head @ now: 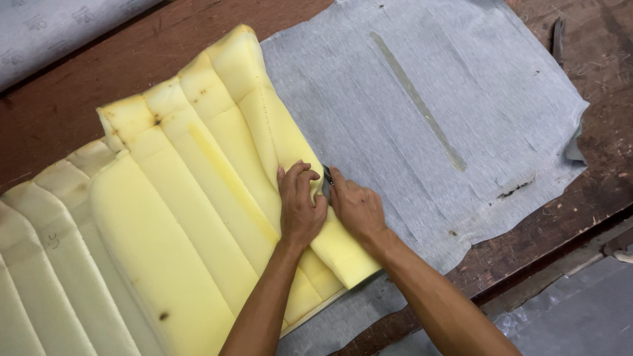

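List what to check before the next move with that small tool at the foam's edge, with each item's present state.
1. Left hand pressing the yellow foam pad: ok.
2. Right hand gripping the small dark tool: ok.
3. Left fingertips away from the tool: not ok, they sit right beside it.
4. Grey fabric sheet lying flat under the foam: ok.
5. Tool's working edge: cannot tell, hidden.

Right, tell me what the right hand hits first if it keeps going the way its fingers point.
The right hand points up and left at the dark tool it grips, so it would likely meet the left hand's fingers and the yellow foam edge first.
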